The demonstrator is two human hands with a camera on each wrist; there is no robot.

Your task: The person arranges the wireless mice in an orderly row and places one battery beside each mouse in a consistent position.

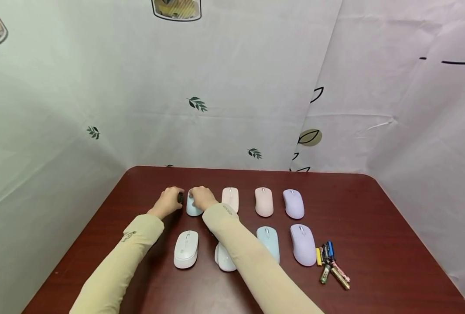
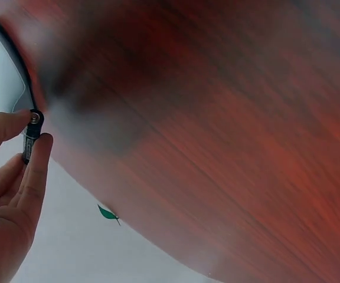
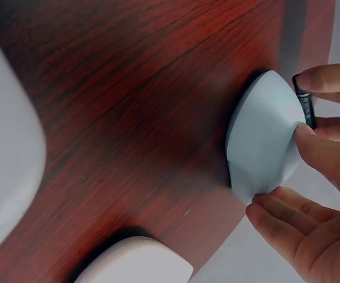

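Note:
Between thumb and fingertips my left hand (image 1: pixel 169 202) pinches a small black battery (image 2: pixel 30 137), its round metal end showing in the left wrist view. My right hand (image 1: pixel 203 197) grips a light blue computer mouse (image 3: pixel 265 132) by its side and end, thumb on one side and fingers on the other. That mouse lies at the far left of the back row, with the battery held upright right beside it. A pale pink mouse (image 1: pixel 230 198) is just right of my right hand, and a white mouse (image 1: pixel 186 248) lies nearer me.
Further right in the back row are a pink mouse (image 1: pixel 264 202) and a lilac mouse (image 1: pixel 293 204). In front lie another white mouse (image 1: pixel 226 259), partly behind my right sleeve, a blue mouse (image 1: pixel 268 242) and a larger lilac mouse (image 1: pixel 303 245). Several loose batteries (image 1: pixel 326 253) cluster at the right.

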